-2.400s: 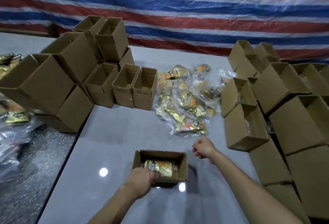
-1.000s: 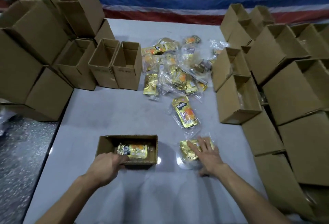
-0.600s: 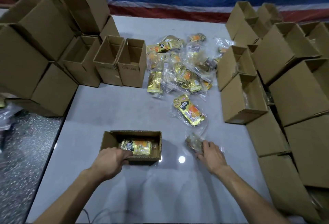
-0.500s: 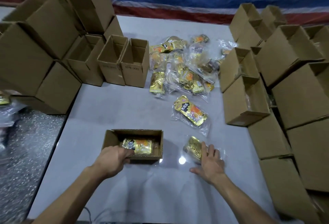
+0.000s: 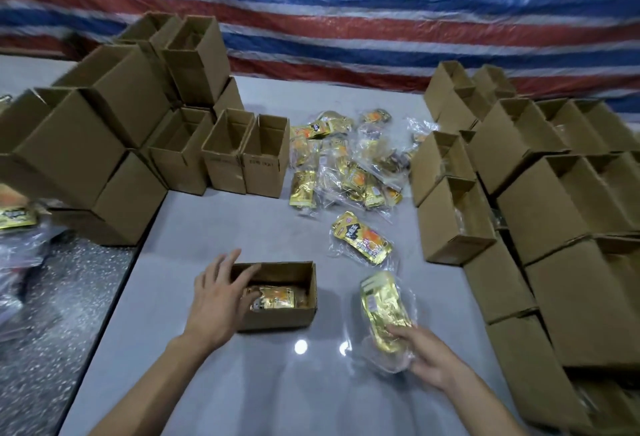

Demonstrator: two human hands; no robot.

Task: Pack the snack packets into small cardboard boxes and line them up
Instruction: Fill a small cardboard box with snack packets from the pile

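Left hand [image 5: 221, 300]: fingers spread wide and straight, holding nothing, over the left end of the open box [image 5: 287, 319]. The thumb reaches down inside it; can't tell if it touches anything.

Open box sits on the desk [image 5: 221, 227], near edge, centre-left, opening up. One boxed packet [image 5: 277, 298] lies flat inside.

Right hand [image 5: 429, 356]: fingers curled round the near end of a gold packet [image 5: 382, 309] in clear wrap. The packet is just right of the open box, not touching it, with its far end pointing away. Can't tell if its underside is on the desk.

A loose packet [image 5: 362, 238] lies flat on the desk beyond the held one, apart from it. The packet pile [image 5: 346, 162] is further back, mid-desk, jumbled.

A row of empty boxes [image 5: 227, 158] stands upright just left of the pile, with more stacked and tilted behind it and to its left. The box stack [image 5: 453, 217] runs along the right side, openings mostly up. Some of these show clear wrap inside; contents aren't readable.

A red, white and blue striped tarp [image 5: 346, 2] hangs behind the desk.
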